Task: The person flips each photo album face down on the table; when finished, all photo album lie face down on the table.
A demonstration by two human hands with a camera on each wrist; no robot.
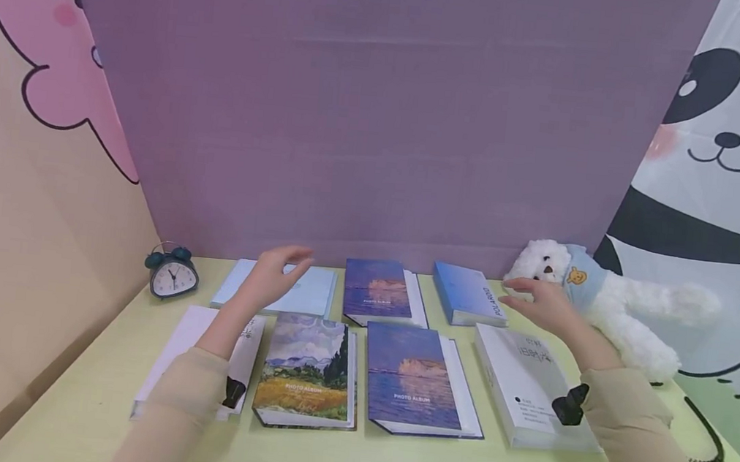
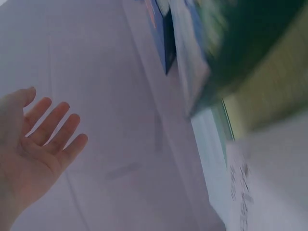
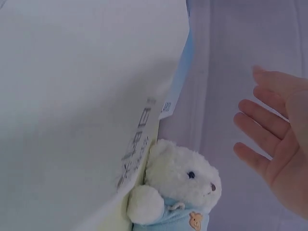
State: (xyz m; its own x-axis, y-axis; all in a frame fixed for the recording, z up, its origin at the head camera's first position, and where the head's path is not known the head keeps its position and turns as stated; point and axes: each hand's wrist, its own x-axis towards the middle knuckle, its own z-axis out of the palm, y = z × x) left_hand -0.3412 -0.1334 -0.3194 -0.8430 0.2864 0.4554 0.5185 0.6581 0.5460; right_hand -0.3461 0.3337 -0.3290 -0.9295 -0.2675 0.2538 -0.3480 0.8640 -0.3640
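Observation:
My left hand (image 1: 275, 275) hovers over the light blue album (image 1: 312, 292) at the back left, its fingers spread and holding nothing. Below that forearm lies a white book (image 1: 179, 332), partly covered by the sleeve. My right hand (image 1: 545, 305), likewise empty with loosely extended fingers, hangs between the blue Polaroid album (image 1: 467, 291) and a white plush bear (image 1: 542, 261). Under the right wrist is a thick white book (image 1: 528, 391). Between the arms lie a landscape-covered photo album (image 1: 305, 365) and a sea-cliff photo album (image 1: 413, 374), with a smaller sea-cliff album (image 1: 378, 290) behind them.
A dark teal alarm clock (image 1: 173, 278) stands at the table's back left corner. A black coiled cord (image 1: 708, 444) lies by the right edge. The purple backdrop (image 1: 379, 129) rises directly behind the yellow table (image 1: 297, 459), with printed cloth walls on both sides.

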